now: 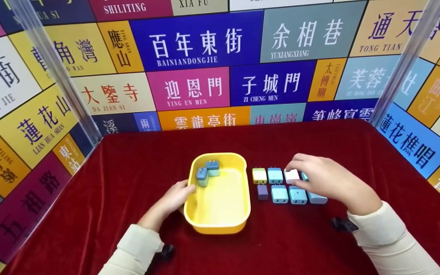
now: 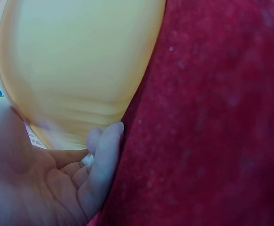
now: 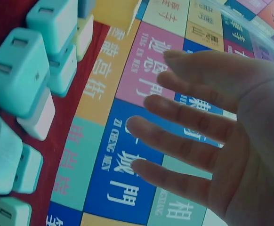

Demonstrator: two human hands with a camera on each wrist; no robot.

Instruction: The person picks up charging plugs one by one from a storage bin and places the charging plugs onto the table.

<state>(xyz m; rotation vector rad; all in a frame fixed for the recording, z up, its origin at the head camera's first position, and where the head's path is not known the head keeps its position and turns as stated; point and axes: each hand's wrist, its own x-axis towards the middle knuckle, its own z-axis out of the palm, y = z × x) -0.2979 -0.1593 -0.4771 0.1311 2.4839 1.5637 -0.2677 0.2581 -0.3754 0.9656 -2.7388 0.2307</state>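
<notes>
My left hand (image 1: 175,196) grips the left side of a yellow plastic tub (image 1: 247,191), thumb at the rim and fingers against the outer wall (image 2: 80,61). Inside the tub, blue and mint USB wall chargers (image 1: 202,174) sit at the far left corner. Over the back row of chargers hovers my right hand (image 1: 319,175), its fingertips close above a white charger (image 1: 291,175). In the right wrist view the fingers (image 3: 184,141) are spread and relaxed, holding nothing, apart from the white charger (image 3: 40,117) and its teal neighbours (image 3: 19,70).
Right of the tub, two rows of chargers stand on a red velvet cloth (image 1: 281,236): yellow (image 1: 259,175) and teal (image 1: 275,175) behind, purple (image 1: 262,192) and light blue (image 1: 279,194) in front. Sign-covered panels (image 1: 204,42) and clear posts (image 1: 57,72) enclose the table.
</notes>
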